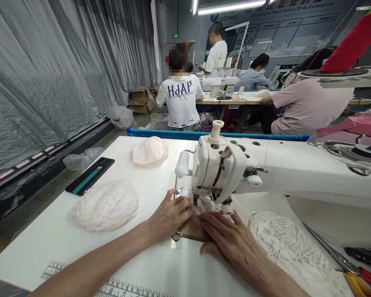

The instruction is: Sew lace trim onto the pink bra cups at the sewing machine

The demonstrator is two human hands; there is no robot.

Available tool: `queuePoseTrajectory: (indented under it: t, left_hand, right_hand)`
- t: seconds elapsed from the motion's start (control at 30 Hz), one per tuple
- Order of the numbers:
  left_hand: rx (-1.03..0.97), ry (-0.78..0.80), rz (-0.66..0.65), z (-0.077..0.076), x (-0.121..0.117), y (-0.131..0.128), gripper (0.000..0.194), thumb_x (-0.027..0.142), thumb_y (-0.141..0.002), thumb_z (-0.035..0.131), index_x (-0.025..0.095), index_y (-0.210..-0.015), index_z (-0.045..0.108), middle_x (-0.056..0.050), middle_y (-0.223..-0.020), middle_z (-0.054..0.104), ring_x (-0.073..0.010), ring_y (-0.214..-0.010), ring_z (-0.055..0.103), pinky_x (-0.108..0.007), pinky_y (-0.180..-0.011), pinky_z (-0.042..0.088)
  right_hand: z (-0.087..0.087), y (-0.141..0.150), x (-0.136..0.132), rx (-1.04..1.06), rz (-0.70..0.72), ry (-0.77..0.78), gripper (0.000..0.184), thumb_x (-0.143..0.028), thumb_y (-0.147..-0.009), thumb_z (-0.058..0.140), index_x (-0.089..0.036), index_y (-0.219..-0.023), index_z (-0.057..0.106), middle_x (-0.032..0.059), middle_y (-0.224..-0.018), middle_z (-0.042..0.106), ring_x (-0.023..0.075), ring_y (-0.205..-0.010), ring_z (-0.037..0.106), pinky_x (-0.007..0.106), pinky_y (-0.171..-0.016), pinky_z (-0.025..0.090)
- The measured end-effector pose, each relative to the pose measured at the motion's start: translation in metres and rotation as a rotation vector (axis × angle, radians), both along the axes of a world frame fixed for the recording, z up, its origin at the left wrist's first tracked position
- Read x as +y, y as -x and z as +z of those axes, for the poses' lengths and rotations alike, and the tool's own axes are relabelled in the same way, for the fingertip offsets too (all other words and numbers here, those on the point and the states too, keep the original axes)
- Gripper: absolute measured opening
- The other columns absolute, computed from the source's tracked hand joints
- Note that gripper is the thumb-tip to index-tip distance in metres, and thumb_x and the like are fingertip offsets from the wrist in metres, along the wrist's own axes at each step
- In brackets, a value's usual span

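Observation:
A white sewing machine (224, 163) stands on the table, its needle area between my hands. My left hand (173, 214) rests just left of the presser foot (196, 201), fingers apart and slightly bent, tips at the edge of a small white lace piece (205, 204). My right hand (231, 241) lies right of the foot, palm down, fingers stretched towards the same piece. Both hands look open; the fingers partly cover the lace. To the right, more white lace fabric (278, 239) lies beside my right wrist.
Left on the white table (148, 264) are a lace stack (106, 206), a pale cup-shaped piece (150, 152) and a dark phone (91, 175). Scissors (336, 255) lie at right. A red thread cone (349, 41) hangs over the machine. Several people work beyond the blue-edged table end.

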State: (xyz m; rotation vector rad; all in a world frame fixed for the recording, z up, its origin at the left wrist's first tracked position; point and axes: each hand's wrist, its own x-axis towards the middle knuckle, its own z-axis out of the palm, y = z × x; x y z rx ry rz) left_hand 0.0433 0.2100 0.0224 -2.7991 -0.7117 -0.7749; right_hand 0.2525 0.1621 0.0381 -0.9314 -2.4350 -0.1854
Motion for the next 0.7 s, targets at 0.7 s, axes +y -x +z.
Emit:
queuePoseTrajectory:
  t: [0.7]
  left_hand:
    - [-0.027,0.103,0.121,-0.001,0.002,0.004,0.040,0.001,-0.082,0.039,0.016,-0.118,0.048,-0.012,-0.116,0.060,-0.0226,-0.116,0.050,-0.046,-0.096,0.021]
  right_hand:
    - [-0.014,0.001,0.021,-0.098,-0.281,0.053,0.041,-0.040,-0.095,0.038,-0.007,-0.112,0.057,0.0151,-0.082,0.066,0.0259,-0.077,0.058,0.043,-0.080,0.033]
